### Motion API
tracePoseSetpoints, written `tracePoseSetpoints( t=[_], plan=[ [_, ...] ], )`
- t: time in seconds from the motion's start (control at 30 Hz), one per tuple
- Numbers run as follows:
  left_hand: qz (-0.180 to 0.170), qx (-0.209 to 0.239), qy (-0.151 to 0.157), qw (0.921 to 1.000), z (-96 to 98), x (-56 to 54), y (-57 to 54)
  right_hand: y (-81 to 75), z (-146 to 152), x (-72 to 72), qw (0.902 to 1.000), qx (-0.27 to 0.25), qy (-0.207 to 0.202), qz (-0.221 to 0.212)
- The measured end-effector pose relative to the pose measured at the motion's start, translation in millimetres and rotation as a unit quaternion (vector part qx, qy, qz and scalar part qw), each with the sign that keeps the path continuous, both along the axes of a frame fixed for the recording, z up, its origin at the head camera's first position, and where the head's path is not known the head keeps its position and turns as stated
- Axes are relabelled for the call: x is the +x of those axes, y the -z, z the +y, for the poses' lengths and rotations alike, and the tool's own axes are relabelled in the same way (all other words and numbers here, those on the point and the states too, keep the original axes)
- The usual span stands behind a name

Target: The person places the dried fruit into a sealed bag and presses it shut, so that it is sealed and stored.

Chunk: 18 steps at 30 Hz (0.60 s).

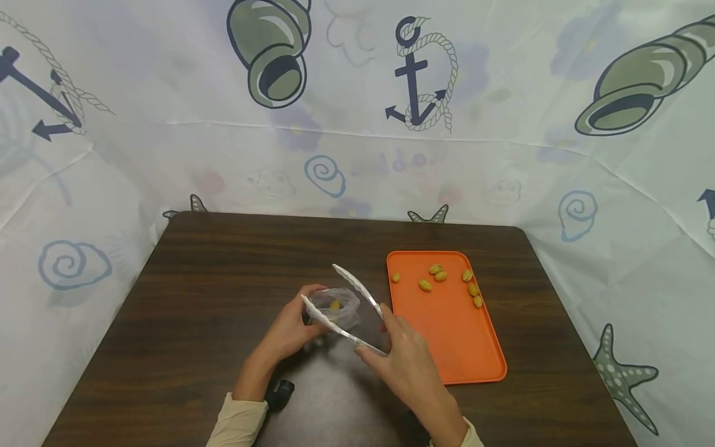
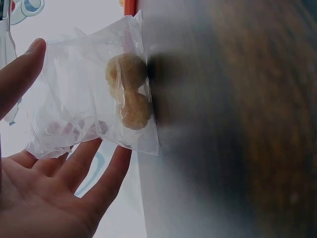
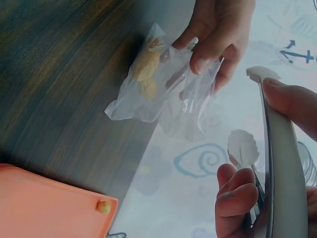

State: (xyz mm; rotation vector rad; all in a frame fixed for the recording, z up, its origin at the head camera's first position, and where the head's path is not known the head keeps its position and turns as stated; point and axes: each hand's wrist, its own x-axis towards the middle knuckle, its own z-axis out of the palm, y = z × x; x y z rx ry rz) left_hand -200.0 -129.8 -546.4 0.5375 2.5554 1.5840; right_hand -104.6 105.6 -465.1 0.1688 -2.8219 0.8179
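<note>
My left hand (image 1: 286,330) holds a clear plastic bag (image 2: 74,94) upright by its sides, thumb on one side and fingers on the other. Two yellowish-brown lumpy pieces (image 2: 127,74) show at the bag's bottom; what they are I cannot tell. In my right hand (image 1: 410,357) is a pair of white-tipped tongs (image 1: 360,288), gripped with the arms spread apart. Nothing sits between the tong tips, which stand near the bag's mouth. Several similar yellowish pieces (image 1: 425,285) lie on an orange tray (image 1: 458,347) to the right.
A dark wood-grain table (image 1: 251,254) carries the tray and bag. Behind it and at its sides hangs a white sheet (image 1: 357,143) printed with anchors and shells. A black wrist camera (image 1: 280,395) sits by the left sleeve.
</note>
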Motion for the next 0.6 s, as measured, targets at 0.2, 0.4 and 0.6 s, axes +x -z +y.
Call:
tracePoseSetpoints(
  t=[0.2,0.4,0.6],
  plan=[
    [0.002,-0.004,-0.002,1.0000,-0.3,-1.1,0.8,-0.6,0.4,0.4,1.0000,-0.001,0.004,0.002],
    [-0.005,-0.010,-0.015,0.9998,-0.2,-1.4,1.8,-1.9,2.9,-0.3,0.9999,-0.008,0.006,0.008],
    [-0.009,-0.016,-0.024,0.9996,1.1,-1.6,2.0,-2.2,10.3,-4.5,0.9997,-0.012,0.012,0.020]
  ],
)
